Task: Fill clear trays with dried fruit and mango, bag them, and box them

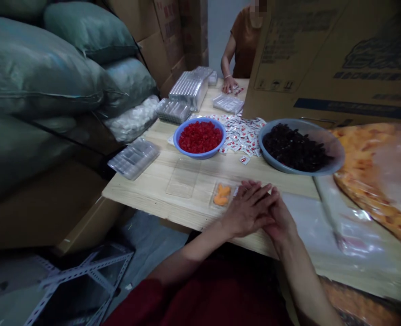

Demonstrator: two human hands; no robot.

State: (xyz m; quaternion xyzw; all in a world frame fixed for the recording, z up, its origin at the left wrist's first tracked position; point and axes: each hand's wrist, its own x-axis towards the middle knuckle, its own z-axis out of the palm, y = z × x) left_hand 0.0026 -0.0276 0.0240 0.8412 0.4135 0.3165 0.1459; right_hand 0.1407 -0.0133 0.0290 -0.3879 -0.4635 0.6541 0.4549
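My left hand (246,212) lies across my right hand (282,222) above the table's front edge. The left fingers are stretched out over the right palm, and the right fingers look extended, partly covered by the left ones. No held thing shows between them; whatever lies between the palms is hidden. Just left of the hands, a small clear plastic box (215,204) holds several orange pieces (222,194). Further left lies a flat clear plastic tray or lid (184,179). Beyond are a blue bowl (200,155) of red pieces (200,136) and a larger bowl (334,151) of dark pieces (293,147).
Small printed packets (243,133) lie scattered between the bowls. Clear plastic boxes (134,158) are stacked at left. A large carton (322,59) and a bag of orange pieces (366,149) stand at right. Another person's hand (230,84) touches packets at the far end. Sacks (40,68) fill the left.
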